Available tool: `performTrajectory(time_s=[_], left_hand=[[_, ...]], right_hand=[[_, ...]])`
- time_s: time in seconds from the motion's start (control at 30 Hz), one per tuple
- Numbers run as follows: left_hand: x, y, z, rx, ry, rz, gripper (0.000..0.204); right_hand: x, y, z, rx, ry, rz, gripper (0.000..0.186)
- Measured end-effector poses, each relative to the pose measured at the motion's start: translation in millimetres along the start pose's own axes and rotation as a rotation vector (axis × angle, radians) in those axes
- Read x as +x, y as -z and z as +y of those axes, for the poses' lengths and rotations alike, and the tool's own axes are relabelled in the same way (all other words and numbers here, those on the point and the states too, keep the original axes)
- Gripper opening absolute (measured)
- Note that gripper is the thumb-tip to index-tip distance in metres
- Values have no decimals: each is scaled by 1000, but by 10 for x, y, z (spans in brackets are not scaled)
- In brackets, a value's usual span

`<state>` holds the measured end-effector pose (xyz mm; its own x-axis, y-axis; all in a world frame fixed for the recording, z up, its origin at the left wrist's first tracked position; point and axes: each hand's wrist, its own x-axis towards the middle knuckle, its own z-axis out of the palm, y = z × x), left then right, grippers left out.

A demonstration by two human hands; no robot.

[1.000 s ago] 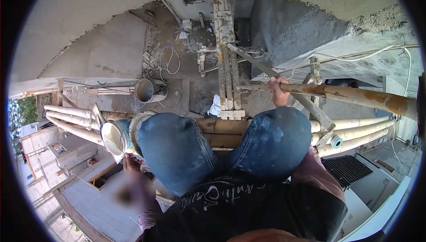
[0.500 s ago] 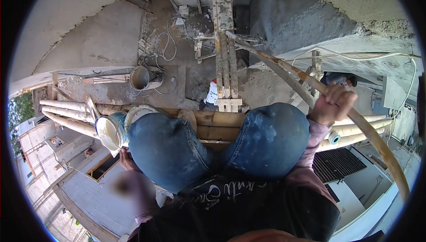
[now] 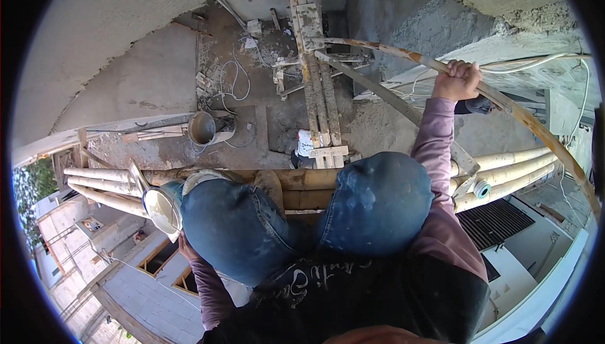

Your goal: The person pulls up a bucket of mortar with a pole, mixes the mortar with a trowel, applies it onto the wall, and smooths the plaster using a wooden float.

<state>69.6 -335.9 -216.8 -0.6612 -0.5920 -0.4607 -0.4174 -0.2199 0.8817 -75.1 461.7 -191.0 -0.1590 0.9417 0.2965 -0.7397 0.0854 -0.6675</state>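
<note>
A: Start at the pole. Where is it, and who has it?

B: One long bamboo pole (image 3: 504, 101), weathered, with rusty patches. It arcs from beside the plank ladder at the top of the view out to the right edge. The right hand (image 3: 458, 80) has its fingers curled around it from above, arm stretched full. My reading: the grip steadies the pole, or the person, since the perch is high above the ground.

A: The left hand?

B: The left hand (image 3: 187, 247) is low at the left, tucked under the thigh, mostly hidden. It sits just below a white bowl-shaped pan (image 3: 161, 208) at the left end of the scaffold. Whether the fingers hold the pan, or how wide they are, I cannot tell.

A: What carries the person?

B: A bamboo scaffold (image 3: 302, 183): horizontal poles running under both knees. At the left end three pale poles (image 3: 101, 186) stick out; at the right end I count three again (image 3: 504, 170), one showing a capped end. Two knees in blue jeans press on it, probably kneeling to keep weight low.

A: Below?

B: Far down, one round grey bucket (image 3: 203, 128) stands on the dirty ground, near a loose coil of wire (image 3: 233, 85). One mortar-crusted plank ladder (image 3: 315, 66) runs up to the scaffold's middle. A curved concrete edge (image 3: 157, 35) frames the top. Rooftops show at the lower left, well apart.
</note>
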Motion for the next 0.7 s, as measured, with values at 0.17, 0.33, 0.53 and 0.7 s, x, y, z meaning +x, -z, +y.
performTrajectory(time_s=[0.17, 0.33, 0.53, 0.7], left_hand=[[54, -240, 85, 92, -56, -35, 24], [179, -611, 219, 257, -149, -12, 24], [311, -1204, 110, 381, -176, -93, 24], [306, -1202, 313, 424, -231, -68, 24]], right_hand=[[267, 488, 872, 45, -52, 429, 19], [511, 1193, 1346, -158, -55, 692, 11], [943, 2935, 956, -529, -342, 837, 31], [583, 3292, 855, -390, -526, 999, 38]])
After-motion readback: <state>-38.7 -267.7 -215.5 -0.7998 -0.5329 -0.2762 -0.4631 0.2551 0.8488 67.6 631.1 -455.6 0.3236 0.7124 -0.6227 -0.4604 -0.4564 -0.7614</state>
